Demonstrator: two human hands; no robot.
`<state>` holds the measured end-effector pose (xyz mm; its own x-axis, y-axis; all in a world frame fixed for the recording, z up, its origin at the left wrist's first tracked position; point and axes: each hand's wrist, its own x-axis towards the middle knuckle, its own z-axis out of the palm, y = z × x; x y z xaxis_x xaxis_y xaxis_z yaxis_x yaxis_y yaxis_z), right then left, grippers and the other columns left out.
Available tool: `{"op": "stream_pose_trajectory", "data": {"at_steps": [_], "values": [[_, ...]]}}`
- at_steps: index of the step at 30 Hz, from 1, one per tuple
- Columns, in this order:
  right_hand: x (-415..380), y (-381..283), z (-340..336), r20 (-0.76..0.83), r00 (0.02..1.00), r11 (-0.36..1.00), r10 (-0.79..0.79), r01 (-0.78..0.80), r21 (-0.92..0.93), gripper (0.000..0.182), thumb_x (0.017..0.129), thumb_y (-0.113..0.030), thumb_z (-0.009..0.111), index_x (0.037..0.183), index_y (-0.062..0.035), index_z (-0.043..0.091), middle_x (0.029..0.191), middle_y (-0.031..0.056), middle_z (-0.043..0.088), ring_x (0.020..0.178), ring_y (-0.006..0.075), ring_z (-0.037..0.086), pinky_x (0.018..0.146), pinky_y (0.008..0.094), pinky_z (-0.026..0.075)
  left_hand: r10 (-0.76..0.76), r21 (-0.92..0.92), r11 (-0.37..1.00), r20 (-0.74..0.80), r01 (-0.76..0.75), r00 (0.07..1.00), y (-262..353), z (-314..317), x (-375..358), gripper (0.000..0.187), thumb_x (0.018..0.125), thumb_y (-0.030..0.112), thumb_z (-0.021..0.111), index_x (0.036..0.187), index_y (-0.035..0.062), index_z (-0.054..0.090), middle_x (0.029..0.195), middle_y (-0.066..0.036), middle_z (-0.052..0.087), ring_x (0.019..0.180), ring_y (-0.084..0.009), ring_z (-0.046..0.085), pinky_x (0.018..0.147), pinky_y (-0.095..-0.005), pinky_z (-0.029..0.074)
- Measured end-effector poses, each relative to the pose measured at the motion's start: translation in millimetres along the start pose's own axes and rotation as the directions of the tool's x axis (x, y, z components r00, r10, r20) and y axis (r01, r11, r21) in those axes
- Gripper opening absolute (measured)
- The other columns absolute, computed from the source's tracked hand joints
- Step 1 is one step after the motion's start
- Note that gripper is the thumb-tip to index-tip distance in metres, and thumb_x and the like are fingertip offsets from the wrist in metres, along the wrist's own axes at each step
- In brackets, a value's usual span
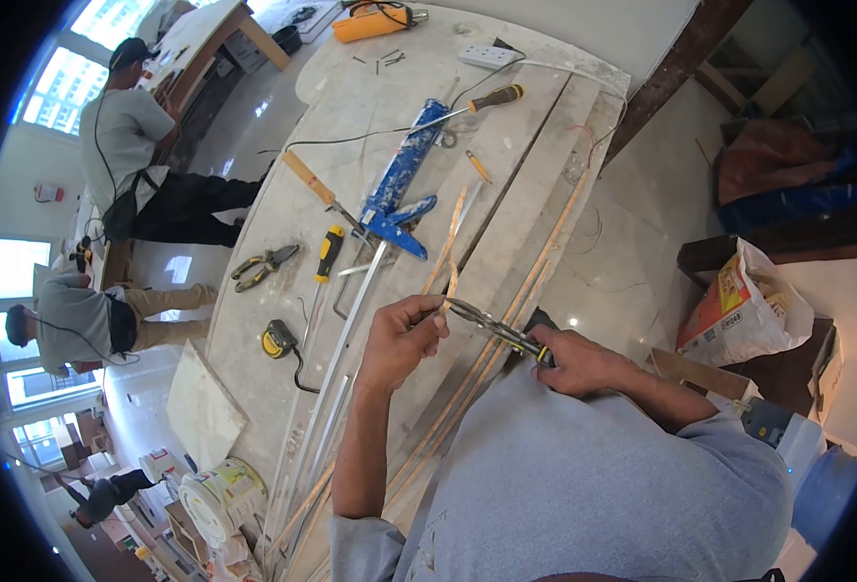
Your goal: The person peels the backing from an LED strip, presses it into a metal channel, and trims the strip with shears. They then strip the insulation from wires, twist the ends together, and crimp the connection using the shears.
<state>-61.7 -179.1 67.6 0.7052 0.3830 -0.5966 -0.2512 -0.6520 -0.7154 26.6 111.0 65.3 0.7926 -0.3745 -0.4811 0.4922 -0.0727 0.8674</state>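
Note:
My left hand (pixel 404 339) is closed, its thumb and fingers pinching a thin orange-and-white strip (pixel 452 276) that looks like LED strip. The strip's free part curls up over the board. My right hand (pixel 574 361) is wrapped around the handles of a pair of pliers (pixel 487 323). The jaws reach the strip right beside my left fingertips; whether they bite on it is too small to tell. More of this strip (pixel 545 262) runs lengthwise along the boards below my hands. A pencil (pixel 478 167) lies beyond the curled end.
On the white worktable (pixel 351 107) lie a blue caulking gun (pixel 404 175), screwdrivers (pixel 329 254), other pliers (pixel 266 268), a tape measure (pixel 278 339), a power strip (pixel 488 57) and an orange tool (pixel 375 23). Metal profiles (pixel 336 373) stretch alongside. Several people work at left. A sack (pixel 739 310) stands right.

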Motion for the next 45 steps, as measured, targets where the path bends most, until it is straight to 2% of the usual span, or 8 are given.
{"op": "stream_pose_trajectory", "data": {"at_steps": [9,18,22,26,28,32,38,45], "values": [[17,9,5,-0.113,0.993,0.999,-0.04,0.043,0.026,0.048,0.09,-0.021,0.07,0.126,0.0074,0.056,0.102,0.0309,0.07,0.099,0.0461,0.07,0.091,0.0502,0.053,-0.002,0.029,1.0,-0.02,0.003,1.0,8,1,-2,0.029,0.1,0.001,0.066,0.128,-0.0037,0.069,0.083,-0.006,0.069,0.061,-0.0096,0.056,0.055,-0.0255,0.043],[16,35,-33,-0.077,0.994,0.925,0.076,-0.041,0.377,0.059,0.084,-0.024,0.075,0.132,0.0065,0.058,0.101,0.019,0.069,0.091,0.0278,0.069,0.083,0.0401,0.054,0.123,0.276,0.956,-0.075,-0.098,0.989,28,22,-32,0.038,0.093,0.005,0.076,0.129,-0.0009,0.069,0.081,-0.003,0.07,0.062,-0.0082,0.057,0.056,-0.0251,0.043],[6,27,-72,-0.267,0.963,0.978,-0.033,0.086,0.191,0.037,0.086,-0.015,0.074,0.116,0.0012,0.06,0.085,0.0061,0.065,0.076,0.0155,0.062,0.07,0.0341,0.051,0.391,0.699,0.699,-0.195,-0.152,0.9,30,47,-41,0.032,0.086,0.008,0.083,0.115,0.0015,0.072,0.076,-0.005,0.069,0.064,-0.0119,0.061,0.06,-0.0301,0.047],[34,18,-129,-0.244,0.96,0.988,-0.138,0.118,-0.096,0.053,0.085,-0.017,0.075,0.129,0.0048,0.057,0.096,0.016,0.068,0.092,0.0303,0.068,0.086,0.0403,0.054,0.381,0.662,0.748,-0.358,-0.056,0.853,11,58,-38,0.027,0.085,0.016,0.084,0.104,0.0051,0.069,0.089,-0.016,0.071,0.079,-0.0327,0.07,0.075,-0.0422,0.055],[68,28,-163,-0.294,0.837,0.852,-0.462,0.328,-0.408,0.063,0.084,-0.02,0.074,0.139,0.0043,0.054,0.112,0.0279,0.067,0.108,0.0417,0.067,0.097,0.0456,0.051,0.554,0.791,0.606,-0.339,-0.089,0.76,-2,65,-35,0.022,0.084,0.011,0.085,0.094,0.0041,0.066,0.09,-0.012,0.07,0.073,-0.0291,0.069,0.067,-0.0403,0.054],[136,17,-238,-0.05,0.8,0.505,-0.598,0.328,-0.798,0.072,0.086,-0.023,0.078,0.147,0.0011,0.05,0.136,0.0254,0.057,0.129,0.0441,0.053,0.109,0.0508,0.045,0.518,0.797,0.598,-0.465,0.085,0.719,-17,85,-33,0.019,0.086,0.013,0.082,0.094,0.0055,0.066,0.096,-0.011,0.068,0.082,-0.0336,0.07,0.07,-0.045,0.054],[238,-28,-287,0.296,0.683,0.093,-0.668,0.471,-0.877,0.079,0.082,-0.027,0.084,0.15,-0.0023,0.05,0.132,0.0208,0.057,0.129,0.0394,0.053,0.11,0.0516,0.044,0.538,0.817,0.499,-0.552,0.288,0.636,-51,120,-20,0.015,0.085,0.013,0.078,0.095,0.0105,0.068,0.097,-0.006,0.067,0.096,-0.0298,0.067,0.088,-0.0446,0.047],[279,-63,-294,0.441,0.63,-0.066,-0.639,0.526,-0.848,0.099,0.068,-0.036,0.095,0.151,-0.0034,0.051,0.139,0.019,0.055,0.135,0.0376,0.048,0.117,0.0519,0.035,0.514,0.737,0.544,-0.67,0.401,0.536,-83,133,-4,0.018,0.082,0.015,0.08,0.097,0.0119,0.072,0.1,-0.004,0.067,0.104,-0.026,0.065,0.094,-0.0428,0.043]]}}
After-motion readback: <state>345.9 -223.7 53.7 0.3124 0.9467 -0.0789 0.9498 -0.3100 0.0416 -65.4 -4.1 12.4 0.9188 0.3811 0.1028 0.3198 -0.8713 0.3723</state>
